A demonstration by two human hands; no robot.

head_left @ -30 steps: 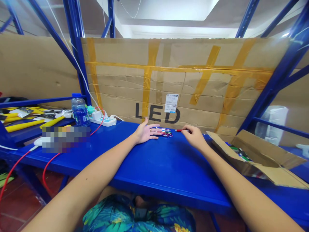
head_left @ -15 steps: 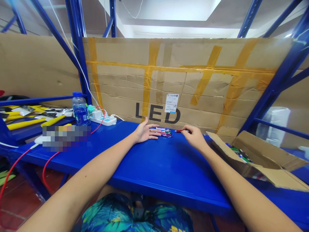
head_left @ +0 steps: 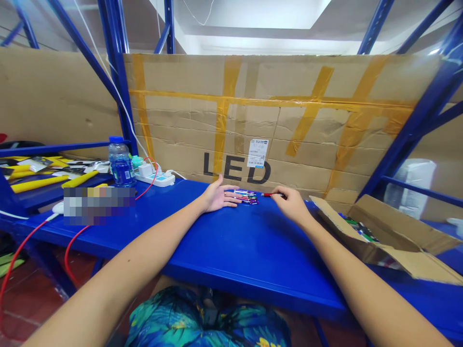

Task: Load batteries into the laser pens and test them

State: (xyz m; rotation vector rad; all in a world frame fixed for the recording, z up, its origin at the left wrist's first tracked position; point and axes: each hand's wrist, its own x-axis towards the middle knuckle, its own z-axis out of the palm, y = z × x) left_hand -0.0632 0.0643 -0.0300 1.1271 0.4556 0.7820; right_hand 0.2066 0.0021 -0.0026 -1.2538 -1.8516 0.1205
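Several pens (head_left: 246, 197) in mixed colours lie side by side on the blue table (head_left: 246, 250), near the cardboard at the back. My left hand (head_left: 216, 195) rests palm up at their left ends, fingers stretched out and thumb raised. Its fingertips reach the ends of the pens; whether they touch is too small to tell. To the right of the row, my right hand (head_left: 290, 204) is closed around a red pen (head_left: 267, 195), whose tip points left toward the others. Part of that pen is hidden by the fingers.
An open cardboard box (head_left: 365, 241) holding more pens stands at the right. A blue-capped bottle (head_left: 121, 164) and a white power strip (head_left: 159, 179) are at the back left. Yellow-handled tools (head_left: 39, 184) lie farther left. A taped cardboard sheet (head_left: 181, 125) walls the back.
Both hands hold nearly the same places, with the red pen still in the right one. The view has shifted very slightly.
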